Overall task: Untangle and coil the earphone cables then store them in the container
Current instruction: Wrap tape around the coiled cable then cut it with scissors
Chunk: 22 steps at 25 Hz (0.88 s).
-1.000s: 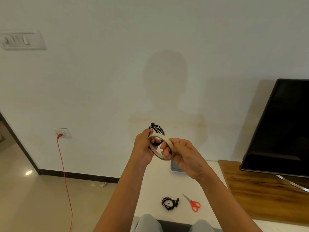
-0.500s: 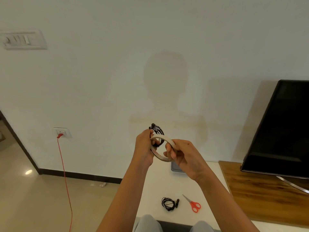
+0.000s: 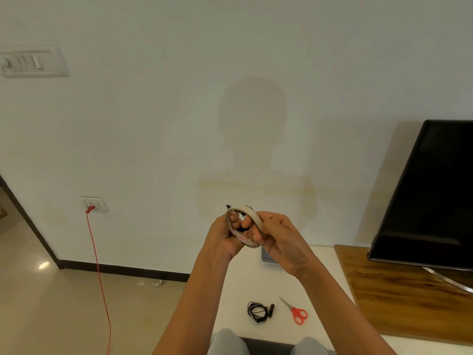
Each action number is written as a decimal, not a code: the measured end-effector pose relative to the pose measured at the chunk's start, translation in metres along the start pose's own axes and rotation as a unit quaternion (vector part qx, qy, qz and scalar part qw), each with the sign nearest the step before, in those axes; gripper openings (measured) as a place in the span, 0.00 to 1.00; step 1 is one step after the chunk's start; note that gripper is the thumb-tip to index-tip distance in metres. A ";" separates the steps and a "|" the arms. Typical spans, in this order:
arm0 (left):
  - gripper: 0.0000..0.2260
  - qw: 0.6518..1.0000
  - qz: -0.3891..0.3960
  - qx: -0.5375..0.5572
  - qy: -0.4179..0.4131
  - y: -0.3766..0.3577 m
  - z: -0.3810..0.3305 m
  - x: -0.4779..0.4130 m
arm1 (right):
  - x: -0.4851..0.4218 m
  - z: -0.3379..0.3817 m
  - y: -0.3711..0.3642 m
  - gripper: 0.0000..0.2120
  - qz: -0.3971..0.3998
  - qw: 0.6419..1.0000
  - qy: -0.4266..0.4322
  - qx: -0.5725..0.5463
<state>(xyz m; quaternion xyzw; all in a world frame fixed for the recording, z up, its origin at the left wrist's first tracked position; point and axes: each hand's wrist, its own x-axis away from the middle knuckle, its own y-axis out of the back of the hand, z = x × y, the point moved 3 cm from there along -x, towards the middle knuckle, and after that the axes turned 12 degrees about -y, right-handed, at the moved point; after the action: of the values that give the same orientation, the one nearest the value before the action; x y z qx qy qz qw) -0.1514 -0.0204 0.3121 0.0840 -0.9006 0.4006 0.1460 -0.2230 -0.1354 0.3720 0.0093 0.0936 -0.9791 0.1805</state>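
Observation:
Both hands are raised in front of the wall, holding a beige roll of tape point(image 3: 256, 219). My right hand point(image 3: 280, 239) grips the roll's right side, fingers curled through its hole. My left hand point(image 3: 225, 237) holds the roll's left side and, behind it, a black coiled earphone cable point(image 3: 243, 214), mostly hidden by the roll. A second coiled black earphone point(image 3: 259, 311) lies on the white table point(image 3: 314, 326) below. A grey container point(image 3: 265, 257) peeks out from under my right hand at the table's back edge.
Red-handled scissors point(image 3: 297, 313) lie right of the coiled earphone. A black TV point(image 3: 430, 196) stands on a wooden surface point(image 3: 399, 298) at the right. A red cord point(image 3: 98, 272) hangs from a wall socket at the left. My knees show at the bottom edge.
The hands have tilted the tape roll so it now covers most of the held earphone coil, which stood out above it before. The hands stay in nearly the same place.

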 end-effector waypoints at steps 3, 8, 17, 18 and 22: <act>0.19 0.999 0.012 0.047 0.010 -0.009 -0.003 0.009 | 0.002 0.005 -0.003 0.17 -0.035 0.999 -0.014 -0.024; 0.16 0.999 0.009 0.021 -0.044 -0.017 -0.006 0.027 | 0.000 0.002 -0.003 0.22 -0.091 0.992 -0.087 -0.018; 0.15 0.836 0.150 -0.370 -0.376 -0.031 -0.034 0.046 | 0.000 0.009 0.010 0.16 -0.079 0.980 -0.179 0.031; 0.15 0.821 0.162 -0.387 -0.386 -0.036 -0.033 0.048 | 0.000 0.007 0.008 0.16 -0.071 0.981 -0.178 0.028; 0.16 0.829 0.166 -0.376 -0.379 -0.041 -0.029 0.047 | 0.002 0.004 0.004 0.15 -0.032 0.989 -0.141 -0.014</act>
<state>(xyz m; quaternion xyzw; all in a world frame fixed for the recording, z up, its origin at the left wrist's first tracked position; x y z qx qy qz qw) -0.1793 -0.0275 0.3749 0.0176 -0.9666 -0.0141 -0.2554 -0.2236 -0.1405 0.3755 -0.1342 0.0808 -0.9746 0.1603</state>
